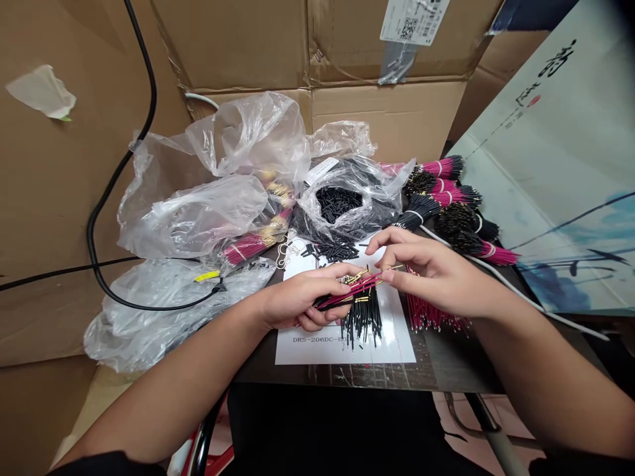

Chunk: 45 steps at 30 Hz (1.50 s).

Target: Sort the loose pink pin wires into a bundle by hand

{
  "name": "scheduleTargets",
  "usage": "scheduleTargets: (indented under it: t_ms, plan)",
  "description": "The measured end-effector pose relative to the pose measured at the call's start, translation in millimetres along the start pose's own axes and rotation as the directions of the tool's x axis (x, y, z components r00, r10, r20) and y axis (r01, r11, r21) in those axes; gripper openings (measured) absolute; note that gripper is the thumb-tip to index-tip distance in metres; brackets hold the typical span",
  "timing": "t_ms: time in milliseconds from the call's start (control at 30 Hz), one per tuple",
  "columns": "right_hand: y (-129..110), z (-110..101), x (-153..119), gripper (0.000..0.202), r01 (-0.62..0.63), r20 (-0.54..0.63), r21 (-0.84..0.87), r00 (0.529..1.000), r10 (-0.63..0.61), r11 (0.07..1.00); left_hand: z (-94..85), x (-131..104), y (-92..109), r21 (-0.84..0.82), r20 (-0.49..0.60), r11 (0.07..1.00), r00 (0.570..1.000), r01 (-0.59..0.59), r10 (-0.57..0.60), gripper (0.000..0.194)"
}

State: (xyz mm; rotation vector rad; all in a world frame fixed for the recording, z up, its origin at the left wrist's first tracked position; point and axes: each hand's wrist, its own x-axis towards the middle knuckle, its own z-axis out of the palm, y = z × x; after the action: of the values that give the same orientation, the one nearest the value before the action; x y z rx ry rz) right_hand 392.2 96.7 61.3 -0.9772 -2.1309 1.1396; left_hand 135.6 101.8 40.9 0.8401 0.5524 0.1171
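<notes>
While left hand [308, 296] clasps wires [364, 284] — right hand [424, 266] arches, pinching one.

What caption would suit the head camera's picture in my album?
Left hand holding thin pink wires, right hand at their ends, near an open plastic bag of small black pieces.

Gold-tipped pink wires [366, 283]; slightly aslant

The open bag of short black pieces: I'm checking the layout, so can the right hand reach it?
Probably yes: the bag lies open just beyond the right hand, with nothing tall between.
</notes>
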Motion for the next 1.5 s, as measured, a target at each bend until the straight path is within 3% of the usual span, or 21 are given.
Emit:
scheduleTargets:
  t_ms: [167, 333, 400, 467, 567, 667, 733, 833, 1000, 1100, 1233, 1333, 1400, 1500]
  plan:
    - [1, -23, -9, 0.023, -0.019, -0.059, -0.006, 0.998, 0.019, 1.0, 0.3, -1, -1, 0.02, 0.007, 1.0, 1.0, -0.022, 0.022, 0.034]
    - [-1, -62, -29, 0.023, -0.123, -0.138, 0.004, 0.983, 0.122, 0.992, -1.4, 1, -5, 0.067, -0.014, 0.998, 1.0, -0.021, 0.022, 0.034]
    - [-1, -75, -35, 0.027, -0.192, -0.039, -0.031, 0.981, 0.191, 0.981, -1.3, 2, -5, 0.074, -0.028, 0.997, 0.999, -0.02, 0.023, 0.034]
    - [1, -83, -37, 0.031, -0.274, 0.145, -0.092, 0.947, 0.285, 0.957, -0.6, 2, -4, 0.076, -0.047, 0.997, 0.998, -0.031, 0.035, 0.033]
    - [8, -83, -32, 0.033, -0.384, 0.369, -0.18, 0.827, 0.424, 0.906, 0.8, 1, -2, 0.074, -0.065, 0.996, 0.996, -0.05, 0.055, 0.034]
    - [19, -76, -25, 0.032, -0.421, 0.411, -0.316, 0.747, 0.523, 0.85, 1.6, 1, -1, 0.056, -0.066, 0.998, 0.997, -0.027, 0.03, 0.039]
    - [25, -71, -20, 0.033, -0.411, 0.357, -0.443, 0.734, 0.577, 0.797, 1.5, 2, -1, 0.051, -0.066, 0.999, 0.998, -0.016, 0.02, 0.045]
    - [28, -68, -18, 0.035, -0.384, 0.233, -0.594, 0.759, 0.607, 0.707, 0.7, 2, -1, 0.063, -0.074, 0.998, 0.997, -0.025, 0.03, 0.054]
    - [18, -63, -23, 0.039, -0.364, 0.097, -0.65, 0.831, 0.548, 0.667, -0.7, 2, -2, 0.058, -0.019, 0.997, 0.998, -0.055, 0.056, 0.059]
    - [3, -49, -24, 0.036, -0.324, -0.004, -0.675, 0.9, 0.435, 0.663, -0.2, 2, -3, 0.042, 0.052, 0.996, 0.996, -0.078, 0.076, 0.062]
    - [-18, -20, -19, 0.027, -0.152, 0.013, -0.557, 0.981, 0.192, 0.817, 1.5, 2, -3, 0.05, 0.108, 0.991, 0.987, -0.123, 0.118, 0.065]
    - [-24, -3, -14, 0.021, -0.079, 0.004, -0.45, 0.996, 0.091, 0.889, 1.7, 2, -5, 0.059, 0.138, 0.984, 0.978, -0.166, 0.157, 0.065]
    - [-25, 4, -13, 0.018, -0.083, -0.1, -0.418, 0.994, 0.045, 0.905, 1.4, 2, -7, 0.071, 0.136, 0.98, 0.975, -0.186, 0.175, 0.065]
    - [-26, 10, -14, 0.015, -0.054, -0.294, -0.394, 0.953, -0.07, 0.918, 1.4, 3, -9, 0.088, 0.126, 0.975, 0.974, -0.202, 0.19, 0.065]
